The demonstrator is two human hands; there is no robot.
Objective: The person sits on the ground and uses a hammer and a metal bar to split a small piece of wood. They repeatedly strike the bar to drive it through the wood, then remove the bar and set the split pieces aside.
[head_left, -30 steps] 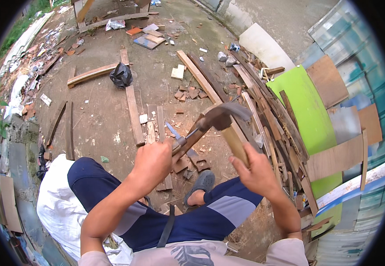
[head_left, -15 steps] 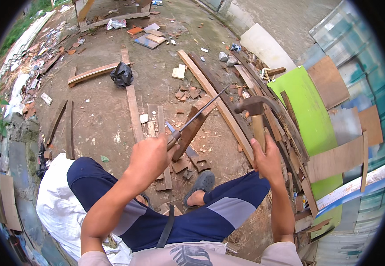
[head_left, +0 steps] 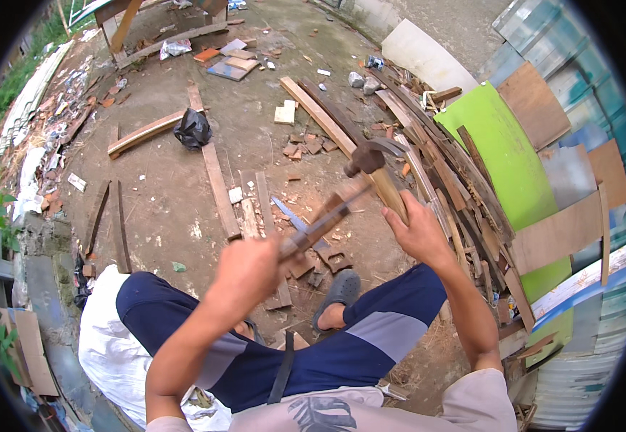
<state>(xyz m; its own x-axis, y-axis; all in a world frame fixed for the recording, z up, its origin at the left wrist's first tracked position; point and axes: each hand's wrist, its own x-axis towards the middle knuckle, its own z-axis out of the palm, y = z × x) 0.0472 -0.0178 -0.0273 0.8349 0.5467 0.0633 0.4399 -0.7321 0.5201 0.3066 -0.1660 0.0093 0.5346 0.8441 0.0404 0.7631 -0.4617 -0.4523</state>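
My left hand (head_left: 249, 276) is closed round the wooden handle of a long thin metal-shafted tool (head_left: 336, 209), which points up and to the right. The shaft is smeared by motion, and its exact kind I cannot tell. In my right hand (head_left: 422, 229) is the wooden handle of a claw hammer (head_left: 376, 157), its head up and its claw toward the right. The hammer head is above the shaft's far end in the picture; whether they touch I cannot tell. Behind the shaft a brown piece of wood (head_left: 327, 229) is partly hidden.
A blue saw blade (head_left: 289, 213), broken brown pieces (head_left: 339, 259) and planks (head_left: 217, 191) lie on the dirt before my feet. A black plastic bag (head_left: 193, 129) sits at the left. Stacked timber (head_left: 448, 173) and a lime-green panel (head_left: 496, 155) line the right.
The hammer has moved left, and its head has turned so the claw faces right. The tool in my left hand has tilted lower, its tip blurred. Both hands keep their hold.
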